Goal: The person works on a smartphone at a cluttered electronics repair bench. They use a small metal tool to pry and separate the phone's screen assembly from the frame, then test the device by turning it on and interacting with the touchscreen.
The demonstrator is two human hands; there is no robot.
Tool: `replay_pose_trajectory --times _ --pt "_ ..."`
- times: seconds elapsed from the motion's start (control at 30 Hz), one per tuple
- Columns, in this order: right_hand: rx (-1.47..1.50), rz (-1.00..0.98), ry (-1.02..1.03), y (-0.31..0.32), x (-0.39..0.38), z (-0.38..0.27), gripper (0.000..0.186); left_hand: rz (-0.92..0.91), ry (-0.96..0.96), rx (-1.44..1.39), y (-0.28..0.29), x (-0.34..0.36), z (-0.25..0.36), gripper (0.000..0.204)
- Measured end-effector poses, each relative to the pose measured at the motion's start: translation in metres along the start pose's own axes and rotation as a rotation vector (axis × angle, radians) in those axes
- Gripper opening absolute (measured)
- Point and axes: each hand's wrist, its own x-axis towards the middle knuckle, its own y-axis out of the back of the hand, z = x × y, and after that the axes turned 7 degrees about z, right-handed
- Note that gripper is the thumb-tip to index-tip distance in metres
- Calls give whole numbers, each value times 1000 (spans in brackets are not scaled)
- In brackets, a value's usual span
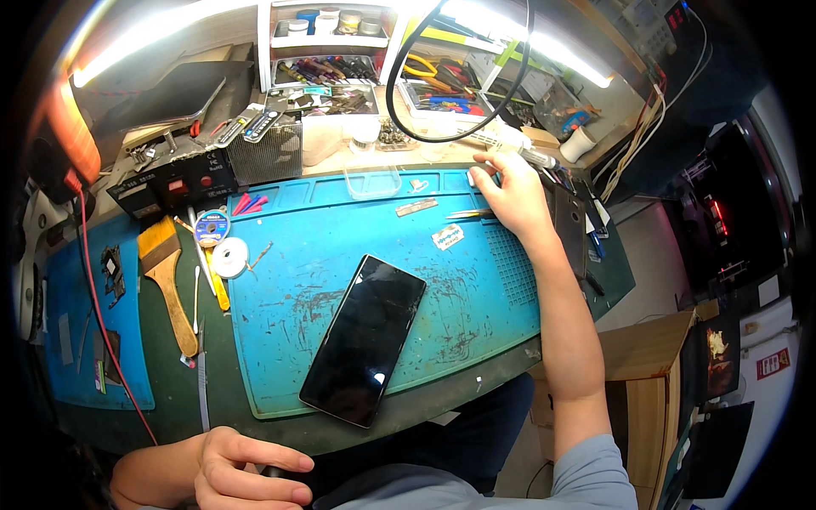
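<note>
A black smartphone (361, 340) lies at a slant, screen up, on the blue repair mat (280, 242). Down at the lower edge, my left hand (242, 472) has curled fingers round a small dark object (274, 472), mostly hidden. My right hand (512, 191) is at the mat's back right, thumb and forefinger apart beside a small white piece, with nothing clearly held. Just below it lie tweezers (467, 214), a razor blade (446, 237) and a narrow metal strip (416, 207). A clear plastic container (371, 183) stands left of that hand.
A wide brush (167, 263), spools (229, 257), a cotton swab (196, 297) and a black powered device (174, 189) are at the left, with a red cable crossing. Shelves of tools (433, 81), a hanging black cable (391, 81) and lamps (557, 47) are behind.
</note>
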Motion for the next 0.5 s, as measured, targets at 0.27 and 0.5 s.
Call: replay_pose_trajectory --times 0.27,0.5 --pt "-64 -87 -63 -2 0 -1 24 -13 19 -11 2 1 2 48" --pt "10 -85 -32 -1 -1 6 24 8 2 -3 0 0 0 48"
